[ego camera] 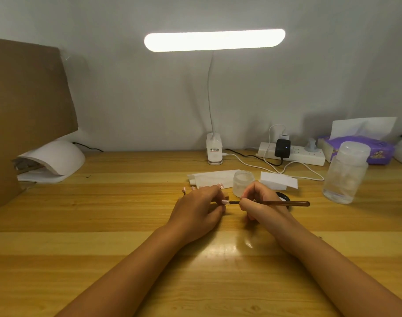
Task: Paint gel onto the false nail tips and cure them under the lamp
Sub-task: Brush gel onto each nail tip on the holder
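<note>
At the middle of the wooden desk [104,225], a small false nail tip [225,201] shows glossy pale pink, held just above the boards between the two hands. The left hand [197,209] has its fingers curled in, pinching that tip at its near end; what it is mounted on I cannot tell. The right hand [259,202] is curled tight around one brown-handled brush [286,203], gripping near the bristle end, and the brush point meets the pink tip. Beyond the left knuckles I count at least three more pink tips [184,189], partly hidden. Close behind the hands sit one small frosted jar [243,183] and one sheet of white paper [213,178]. One white domed curing lamp [58,156] stands well off to the left, and one tall clear bottle [345,172] to the right.
</note>
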`<state>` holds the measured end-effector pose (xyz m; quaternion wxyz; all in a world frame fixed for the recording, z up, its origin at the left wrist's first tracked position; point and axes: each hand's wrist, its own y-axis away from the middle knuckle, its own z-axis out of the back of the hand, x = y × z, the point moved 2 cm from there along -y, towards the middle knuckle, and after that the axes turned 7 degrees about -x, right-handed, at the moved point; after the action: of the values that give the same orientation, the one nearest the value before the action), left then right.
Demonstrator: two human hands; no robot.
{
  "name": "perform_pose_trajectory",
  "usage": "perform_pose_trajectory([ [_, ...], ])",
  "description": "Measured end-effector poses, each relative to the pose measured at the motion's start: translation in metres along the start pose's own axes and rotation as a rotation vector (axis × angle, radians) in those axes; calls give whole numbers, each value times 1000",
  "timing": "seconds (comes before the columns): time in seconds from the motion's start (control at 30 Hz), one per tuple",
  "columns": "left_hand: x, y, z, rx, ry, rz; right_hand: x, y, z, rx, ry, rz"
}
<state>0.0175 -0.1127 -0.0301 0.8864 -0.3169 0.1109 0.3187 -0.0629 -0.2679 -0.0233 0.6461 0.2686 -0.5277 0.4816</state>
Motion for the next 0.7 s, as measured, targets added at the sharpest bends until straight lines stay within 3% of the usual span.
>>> perform_pose_trajectory([
  [0.5,1,0,-1,-39,-22,-24,3,2,1,-1,-134,-23],
  [0.7,2,0,-2,-43,-19,-19,4,2,-1,16,-72,1],
])
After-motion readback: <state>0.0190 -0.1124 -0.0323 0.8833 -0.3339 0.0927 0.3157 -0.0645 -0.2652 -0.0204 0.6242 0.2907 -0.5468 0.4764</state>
